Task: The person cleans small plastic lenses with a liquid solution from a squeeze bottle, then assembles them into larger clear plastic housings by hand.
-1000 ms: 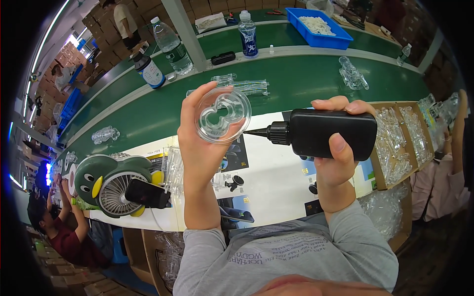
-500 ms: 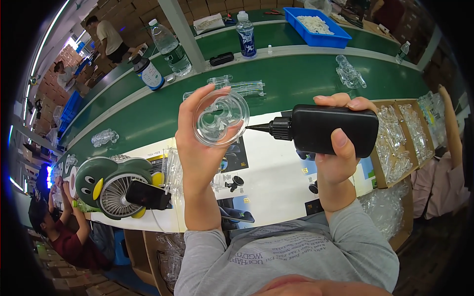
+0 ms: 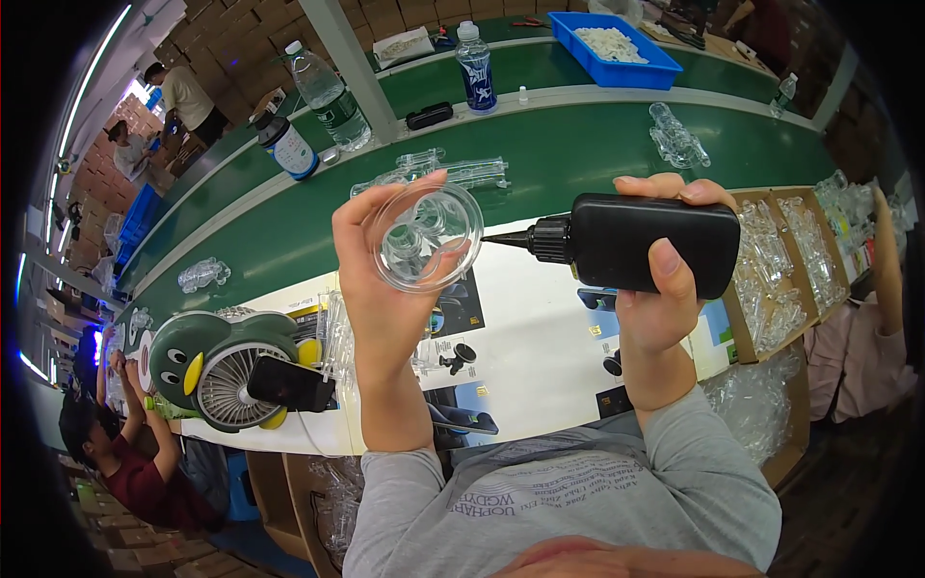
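Gripping clear round part (image 3: 424, 239) in left grip (image 3: 381, 303), thumb and fingers closed about its sides, round face toward cam, lifted off worktop (image 3: 578, 159). Gripping black bottle (image 3: 655, 241) in right grip (image 3: 660, 323), laid sideways, w/ nozzle (image 3: 515, 238) aimed left, toward left grip. Looks mid-step: bringing nozzle to rim of clear round part, on side facing right grip. Can't tell touching vs. just short, b/c of see-through plastic.

Prob. calls for steady left grip, fine aim from right grip, only light squeeze, any turn of clear round part kept slow so as not to knock rim on nozzle.

Edges/room: best straight down from both grips, over printed white sheet (image 3: 540, 356), as far as near edge of worktop, close by shirt (image 3: 568, 482). Tighter left of left grip, w/ green fan (image 3: 231, 361) plus phone (image 3: 289, 383) there. Also crowded just beyond left grip, w/ clear tubes (image 3: 482, 171) lying on worktop. More open beyond and btwn grips, up to clear loose piece (image 3: 679, 140) past right grip. Hemmed in right of right grip by carton (image 3: 800, 328) of clear pieces, w/ co-worker's arm (image 3: 886, 246) farther out; mind right elbow.
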